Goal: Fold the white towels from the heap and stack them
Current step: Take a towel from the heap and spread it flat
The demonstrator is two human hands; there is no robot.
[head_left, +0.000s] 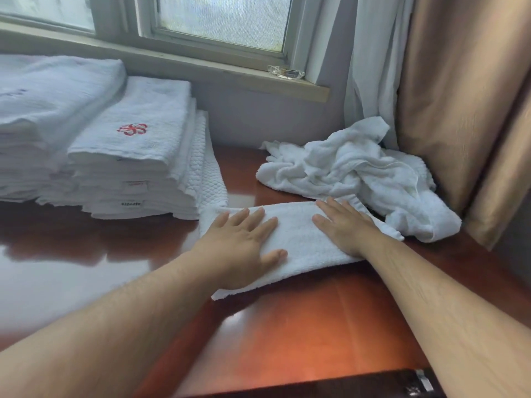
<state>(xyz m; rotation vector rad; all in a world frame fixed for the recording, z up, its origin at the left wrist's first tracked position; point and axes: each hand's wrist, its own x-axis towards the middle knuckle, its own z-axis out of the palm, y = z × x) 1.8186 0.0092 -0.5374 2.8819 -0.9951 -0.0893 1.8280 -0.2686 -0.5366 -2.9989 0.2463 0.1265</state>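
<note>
Towel [298, 237]: folded into a band, lying flat near the middle of the surface [316, 326], between stack and heap.
Long axis: runs left to right across me; its right end touches the heap [353, 173] in the far right corner.
Hands: both flat with fingers spread, pressing down, pinching nothing; left hand [244, 242] on the left half, right hand [342, 225] on the right half.
Next fold: I judge one end goes over the other along that axis.
Stack [135, 156]: by the far left edge; my left hand is nearer.
</note>
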